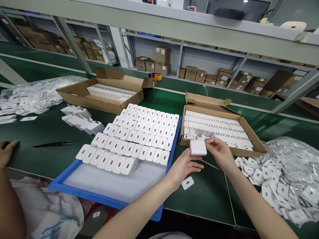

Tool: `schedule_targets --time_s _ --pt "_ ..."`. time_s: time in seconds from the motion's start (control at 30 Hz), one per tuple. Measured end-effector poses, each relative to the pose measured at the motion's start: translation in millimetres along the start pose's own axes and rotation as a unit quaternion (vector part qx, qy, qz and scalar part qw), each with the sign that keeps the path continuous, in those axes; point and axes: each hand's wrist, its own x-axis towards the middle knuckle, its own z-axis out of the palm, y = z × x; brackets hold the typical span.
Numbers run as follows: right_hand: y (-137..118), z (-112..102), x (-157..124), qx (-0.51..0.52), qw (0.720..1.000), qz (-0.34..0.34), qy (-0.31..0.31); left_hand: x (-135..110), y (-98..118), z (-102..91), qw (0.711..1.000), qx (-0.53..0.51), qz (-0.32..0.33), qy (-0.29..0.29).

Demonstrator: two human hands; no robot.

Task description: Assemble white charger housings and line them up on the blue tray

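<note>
A white square charger block (198, 148) is held up between my two hands, in front of the right cardboard box (249, 131). My right hand (220, 153) pinches its right edge with the fingertips. My left hand (183, 167) is under and left of it, fingers curled against its lower left side. Thin metal tweezers (210, 164) lie on the green table beneath my hands. A small white film piece (187, 183) lies flat on the table below my left hand. The blue tray (82, 192) to the left holds several rows of white chargers (139, 137).
A second open box (74, 96) with chargers stands at the back left. Loose chargers (82, 121) lie beside it. Piles of clear film pieces sit at the far right (286, 179) and far left (27, 96). Black tweezers (53, 144) lie left. Another person's hand (6, 152) rests at the left edge.
</note>
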Motion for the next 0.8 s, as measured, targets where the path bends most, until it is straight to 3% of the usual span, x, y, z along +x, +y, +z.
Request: schedule_targets --time_s 0.07,0.17,0.23,0.27,0.37,0.5,0.63,0.73,0.8 --pt "-1 8 -17 0.020 0.999 0.006 -0.033 2 -2 -0.8 0.999 -0.034 0.010 -0.011" --pt "-5 2 -20 0.004 0.990 0.001 -0.141 4 -3 -1.4 0.997 -0.078 0.021 -0.004" --pt "-10 -12 -4 -0.113 0.979 -0.004 -0.167 5 -2 -0.6 0.995 -0.100 0.011 -0.003" --pt "-11 -19 7 -0.192 0.969 0.001 -0.152 4 -1 0.1 0.994 -0.111 0.005 -0.004" --pt "-12 -31 47 -0.377 0.919 0.054 -0.097 4 2 1.7 0.989 -0.148 -0.011 -0.004" --pt "-2 -14 89 -0.470 0.853 0.159 -0.159 4 3 0.7 0.988 -0.153 -0.003 0.013" --pt "4 12 106 -0.532 0.792 0.232 -0.192 5 3 -0.3 0.990 -0.141 0.005 0.028" --pt "-4 17 106 -0.540 0.788 0.226 -0.190 4 4 0.8 0.990 -0.136 0.019 0.039" --pt "-14 15 97 -0.528 0.809 0.190 -0.174 2 5 1.6 0.990 -0.132 0.028 0.045"
